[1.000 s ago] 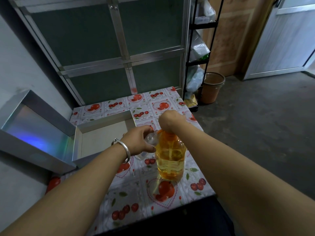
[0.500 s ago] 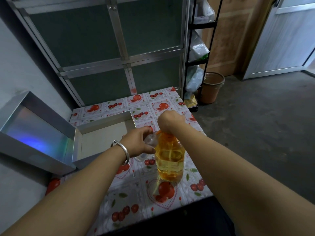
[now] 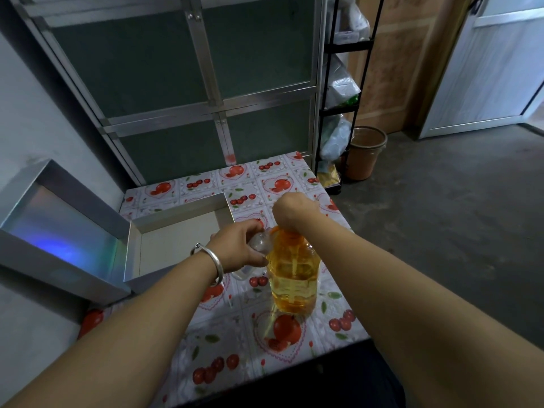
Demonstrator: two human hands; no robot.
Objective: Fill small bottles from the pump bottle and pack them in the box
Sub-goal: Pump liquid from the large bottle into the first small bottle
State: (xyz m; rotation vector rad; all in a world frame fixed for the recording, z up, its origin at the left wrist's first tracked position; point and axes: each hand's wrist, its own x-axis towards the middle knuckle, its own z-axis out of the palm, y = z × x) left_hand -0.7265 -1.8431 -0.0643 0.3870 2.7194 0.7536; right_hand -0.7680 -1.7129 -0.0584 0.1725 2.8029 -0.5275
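Head: right hand (image 3: 290,212) unmoved atop pump bottle (image 3: 293,278); left hand (image 3: 238,250) grip unchanged.

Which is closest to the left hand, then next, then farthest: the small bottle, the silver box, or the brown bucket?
From the left hand, in the head view:
1. Small bottle: gripped in that hand, beside the pump bottle.
2. Silver box: just left of the hand, on the table.
3. Brown bucket: far off on the floor, by the rack.

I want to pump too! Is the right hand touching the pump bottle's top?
Touching. The head view shows the right hand pressed on the pump bottle top.
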